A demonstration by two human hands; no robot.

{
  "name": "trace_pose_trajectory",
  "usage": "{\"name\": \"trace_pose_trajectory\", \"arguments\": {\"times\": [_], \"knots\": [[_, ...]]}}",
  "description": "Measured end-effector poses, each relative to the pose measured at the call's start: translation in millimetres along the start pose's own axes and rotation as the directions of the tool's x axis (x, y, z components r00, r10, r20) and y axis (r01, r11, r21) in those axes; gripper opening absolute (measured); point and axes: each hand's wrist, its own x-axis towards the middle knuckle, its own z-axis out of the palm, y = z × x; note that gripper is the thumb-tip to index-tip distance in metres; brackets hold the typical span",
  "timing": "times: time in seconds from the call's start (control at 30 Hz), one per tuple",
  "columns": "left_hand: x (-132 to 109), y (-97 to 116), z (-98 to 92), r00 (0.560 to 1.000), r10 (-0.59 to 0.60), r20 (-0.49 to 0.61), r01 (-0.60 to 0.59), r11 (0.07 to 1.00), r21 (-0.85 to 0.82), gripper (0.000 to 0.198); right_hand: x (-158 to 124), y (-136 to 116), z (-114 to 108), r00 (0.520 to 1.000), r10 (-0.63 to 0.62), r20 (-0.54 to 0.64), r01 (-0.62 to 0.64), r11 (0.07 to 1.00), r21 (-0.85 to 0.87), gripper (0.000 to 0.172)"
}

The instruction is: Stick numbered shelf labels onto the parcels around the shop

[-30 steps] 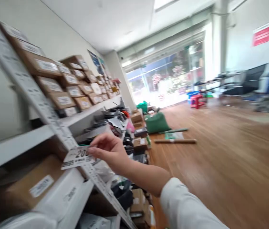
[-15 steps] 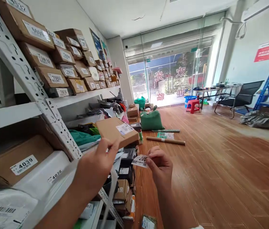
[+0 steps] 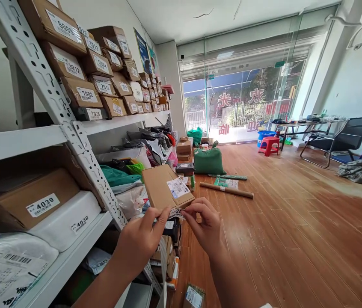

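Note:
Between my hands is a small white label sticker (image 3: 176,213) with black printed digits. My right hand (image 3: 204,224) pinches its right end between thumb and forefinger. My left hand (image 3: 144,235) is closed, its thumb and forefinger together at the sticker's left end. From below my left hand hangs a narrow white label strip (image 3: 163,273). Just beyond the fingertips is a tilted flat cardboard box (image 3: 157,186) with a white shipping label (image 3: 178,188) on top. Whether my left fingers also touch the box I cannot tell.
On my left, a white metal rack (image 3: 81,154) carries numbered boxes (image 3: 87,92) and wrapped parcels. A green sack (image 3: 209,160) and a cardboard tube (image 3: 226,190) lie on the wooden floor. A red stool (image 3: 268,145) and black chair (image 3: 344,137) stand farther right.
My right hand has brought the sticker left and up to my left fingertips and the box's near edge. The box looks more tilted towards me. The view has swung slightly left.

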Motion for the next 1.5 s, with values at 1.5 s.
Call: {"name": "trace_pose_trajectory", "arguments": {"times": [1.5], "knots": [[-96.0,-36.7,-55.0,0.989,-0.138,0.043,0.142,0.984,-0.104,0.038,-21.3,7.6,34.2,0.81,-0.539,0.23,0.549,0.835,0.022,0.039]]}}
